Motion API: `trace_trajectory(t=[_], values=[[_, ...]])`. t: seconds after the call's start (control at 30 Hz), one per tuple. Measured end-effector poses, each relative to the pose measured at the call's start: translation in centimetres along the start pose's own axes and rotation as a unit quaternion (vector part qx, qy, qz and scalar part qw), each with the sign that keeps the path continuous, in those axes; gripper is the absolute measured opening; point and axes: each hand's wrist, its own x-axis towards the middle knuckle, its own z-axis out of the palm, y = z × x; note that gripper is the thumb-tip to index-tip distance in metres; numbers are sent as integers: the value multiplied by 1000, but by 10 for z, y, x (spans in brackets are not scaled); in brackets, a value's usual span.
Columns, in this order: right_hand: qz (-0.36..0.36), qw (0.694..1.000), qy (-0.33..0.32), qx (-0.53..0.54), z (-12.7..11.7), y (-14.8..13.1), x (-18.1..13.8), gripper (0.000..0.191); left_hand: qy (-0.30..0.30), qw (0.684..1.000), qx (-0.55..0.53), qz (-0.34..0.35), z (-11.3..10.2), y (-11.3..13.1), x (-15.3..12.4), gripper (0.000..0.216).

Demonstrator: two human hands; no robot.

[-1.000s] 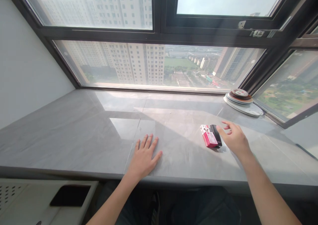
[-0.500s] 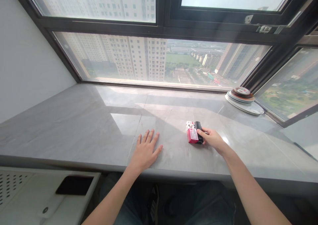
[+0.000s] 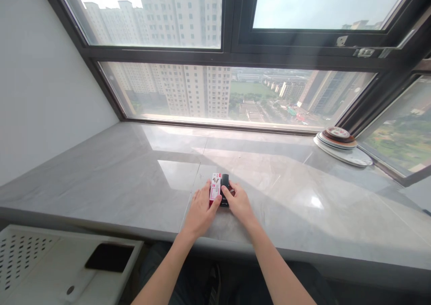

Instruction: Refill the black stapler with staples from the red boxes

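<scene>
A small pink-and-white box (image 3: 215, 189) and a black oblong object (image 3: 225, 181) sit side by side on the grey stone sill (image 3: 276, 215), close to its front edge. My left hand (image 3: 200, 208) is closed about the box, its fingers along the left side and its thumb over the lower front. From the right, my right hand (image 3: 239, 202) grips the black object, thumb on top and fingers along its far side. The two things are touching or nearly so. My hands cover their lower parts, and the exact kind of the black object is unclear.
At the sill's right back corner, by the window frame (image 3: 313, 59), lies a stack of round plates or lids (image 3: 340, 141) in white and brown. Below the sill at the left stands a white cabinet (image 3: 43, 260) with a perforated panel and a dark opening.
My right hand has moved left with the box and the black object, which now lie between both hands. My left hand was flat on the sill and now holds the box. The view has tilted up slightly.
</scene>
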Motion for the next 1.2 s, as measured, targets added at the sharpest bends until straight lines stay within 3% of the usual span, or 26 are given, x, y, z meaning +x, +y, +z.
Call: trace_trajectory(t=[0.27, 0.57, 0.83, 0.97, 1.07, 1.2], values=[[-12, 993, 61, -96, -64, 21, -22, 55, 88, 996, -17, -11, 3, 6, 3, 76], [-26, 993, 79, -78, -62, 18, -29, 55, 141, 988, 27, -53, 5, 11, 16, 60], [-39, 994, 81, -69, -65, 24, -25, 50, 163, 973, 107, -125, -27, -51, 59, 57], [-42, 993, 89, -67, -65, 23, -26, 49, 156, 972, 120, -125, -34, -63, 77, 41], [-39, 993, 90, -66, -65, 21, -26, 50, 173, 970, 119, -119, -38, -59, 68, 41], [-34, 993, 89, -65, -65, 20, -27, 52, 189, 965, 151, -106, -46, -62, 34, 41]])
